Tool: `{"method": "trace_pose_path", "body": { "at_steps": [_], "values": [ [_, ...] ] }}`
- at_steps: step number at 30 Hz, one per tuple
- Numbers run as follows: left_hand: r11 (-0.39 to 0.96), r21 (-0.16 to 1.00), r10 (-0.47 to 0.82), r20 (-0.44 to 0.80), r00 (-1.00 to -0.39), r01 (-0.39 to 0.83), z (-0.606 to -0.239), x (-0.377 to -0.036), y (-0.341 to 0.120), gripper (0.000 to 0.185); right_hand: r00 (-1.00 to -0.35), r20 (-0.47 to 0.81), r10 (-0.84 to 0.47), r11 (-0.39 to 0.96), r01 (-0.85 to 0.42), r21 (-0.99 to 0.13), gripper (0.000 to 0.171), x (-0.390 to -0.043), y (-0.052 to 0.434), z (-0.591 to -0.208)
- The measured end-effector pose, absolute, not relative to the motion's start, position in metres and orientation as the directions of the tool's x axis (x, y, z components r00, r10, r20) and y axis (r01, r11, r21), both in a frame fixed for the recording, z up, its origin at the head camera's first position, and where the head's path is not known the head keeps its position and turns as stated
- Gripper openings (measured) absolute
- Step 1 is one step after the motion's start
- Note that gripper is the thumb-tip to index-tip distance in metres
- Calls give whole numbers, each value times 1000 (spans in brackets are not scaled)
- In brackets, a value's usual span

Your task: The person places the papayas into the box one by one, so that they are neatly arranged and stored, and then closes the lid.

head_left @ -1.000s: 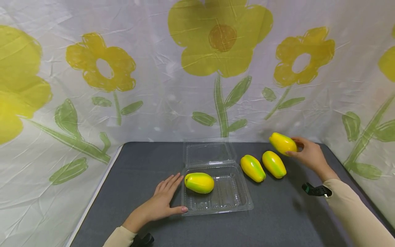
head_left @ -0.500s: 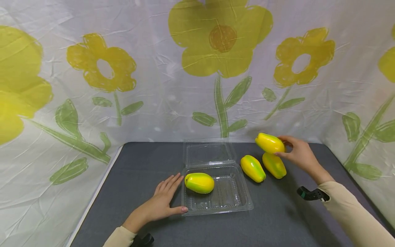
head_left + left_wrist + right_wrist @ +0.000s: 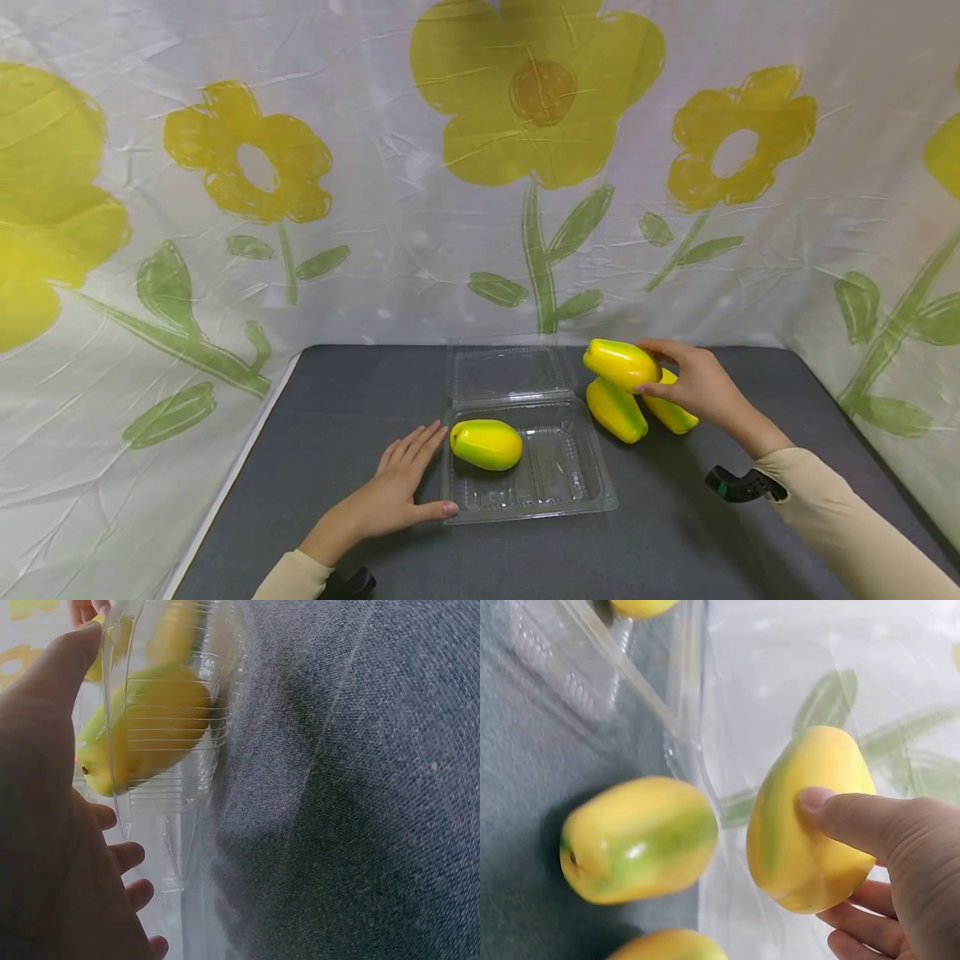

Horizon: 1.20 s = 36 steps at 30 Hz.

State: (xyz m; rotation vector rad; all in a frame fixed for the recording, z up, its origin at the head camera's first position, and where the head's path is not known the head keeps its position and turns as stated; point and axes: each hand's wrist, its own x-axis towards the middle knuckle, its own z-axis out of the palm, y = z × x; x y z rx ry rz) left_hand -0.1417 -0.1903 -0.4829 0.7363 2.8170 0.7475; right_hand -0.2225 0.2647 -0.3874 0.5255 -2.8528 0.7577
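Observation:
My right hand holds a yellow papaya with a green tinge by one end, between thumb and fingers. In the right wrist view the thumb lies across this held papaya. It is raised and overlaps two more papayas on the table, a nearer one and a partly hidden one. My left hand has its fingers stretched out, with thumb and fingertips at the left edge of a clear plastic clamshell box. Inside that box, on its left side, lies another papaya.
The box's clear lid is folded back towards the rear of the dark grey table. Behind and at both sides hangs a pale curtain printed with yellow flowers.
My right hand has carried its papaya leftwards and slightly down, from beyond the right-hand papaya to above the one closest to the box. The left hand and the box have kept still.

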Motion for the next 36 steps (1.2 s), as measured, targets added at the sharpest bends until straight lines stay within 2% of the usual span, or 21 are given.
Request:
{"method": "trace_pose_path", "body": {
  "at_steps": [13,28,36],
  "values": [
    [766,495,485,-27,-874,410,-481,-142,-188,107,-894,230,-384,793,-447,-414,66,-215,239,-396],
    [765,504,483,-37,-875,401,-480,-142,-188,106,-840,238,-488,728,-541,-421,64,-212,221,-401],
    [761,503,488,-29,-872,409,-480,-141,-188,106,-830,223,-512,693,-552,-463,64,-212,211,-405]
  ]
}}
